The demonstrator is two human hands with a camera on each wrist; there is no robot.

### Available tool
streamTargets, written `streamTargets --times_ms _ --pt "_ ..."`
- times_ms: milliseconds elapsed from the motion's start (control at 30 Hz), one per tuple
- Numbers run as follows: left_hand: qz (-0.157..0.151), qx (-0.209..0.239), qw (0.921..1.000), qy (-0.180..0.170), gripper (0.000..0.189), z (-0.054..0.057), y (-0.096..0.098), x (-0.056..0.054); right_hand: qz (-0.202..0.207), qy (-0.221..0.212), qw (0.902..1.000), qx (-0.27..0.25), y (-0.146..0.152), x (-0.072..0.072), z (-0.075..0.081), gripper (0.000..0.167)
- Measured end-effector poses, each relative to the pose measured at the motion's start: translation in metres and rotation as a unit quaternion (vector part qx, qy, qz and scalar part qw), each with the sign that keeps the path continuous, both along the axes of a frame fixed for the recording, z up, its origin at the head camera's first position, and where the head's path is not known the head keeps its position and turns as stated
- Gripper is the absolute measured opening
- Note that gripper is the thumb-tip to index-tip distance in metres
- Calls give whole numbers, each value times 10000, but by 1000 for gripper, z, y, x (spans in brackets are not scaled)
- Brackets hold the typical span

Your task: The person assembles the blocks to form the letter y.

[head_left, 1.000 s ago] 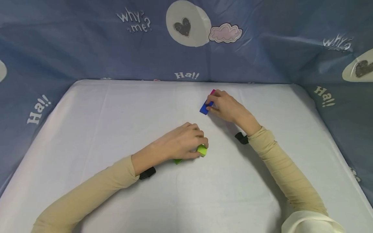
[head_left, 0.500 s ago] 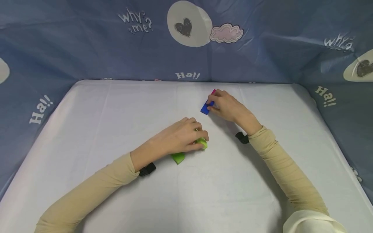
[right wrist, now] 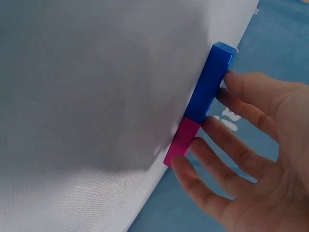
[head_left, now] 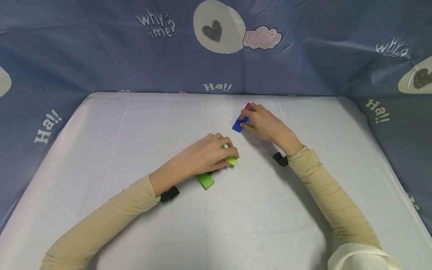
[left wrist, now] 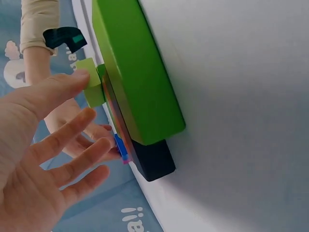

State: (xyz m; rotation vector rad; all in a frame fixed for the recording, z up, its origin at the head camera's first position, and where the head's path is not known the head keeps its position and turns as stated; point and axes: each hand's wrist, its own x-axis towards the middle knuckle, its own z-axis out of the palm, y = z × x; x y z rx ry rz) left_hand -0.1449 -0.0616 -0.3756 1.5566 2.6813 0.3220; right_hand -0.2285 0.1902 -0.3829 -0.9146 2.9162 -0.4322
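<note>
In the head view my left hand (head_left: 207, 153) pinches a lime green block (head_left: 232, 161) between thumb and forefinger; its other fingers stay loose. Beneath that hand lies a larger green block (head_left: 206, 181), partly hidden. The left wrist view shows this block beside a black block (left wrist: 157, 162) and a thin brownish strip (left wrist: 115, 104). Farther back, my right hand (head_left: 264, 122) rests bent fingertips along a narrow bar of two blocks, one blue (right wrist: 208, 84) and one pink (right wrist: 182, 140). The bar lies on the table, with the blue end nearer me.
A white cloth (head_left: 270, 217) covers the table. Behind it and at both sides hangs a blue printed curtain (head_left: 135, 56). Black wrist straps (head_left: 170, 194) sit under both forearms.
My left hand has moved slightly away from me with the lime green block, uncovering more of the larger green block. The right hand and the blue and pink bar have stayed put.
</note>
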Motion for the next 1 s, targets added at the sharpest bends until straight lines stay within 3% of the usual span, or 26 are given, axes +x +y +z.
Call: streamTargets --times_ms 267,733,1000 --pt "57 -249 9997 65 31 0 1 -4 -28 -20 10000 -4 1 0 0 19" --pt "315 -342 9986 250 27 -1 -1 -14 10 37 10000 -16 0 0 0 19" --pt "318 -206 9992 90 23 -3 0 -21 0 55 10000 9 0 0 0 20"
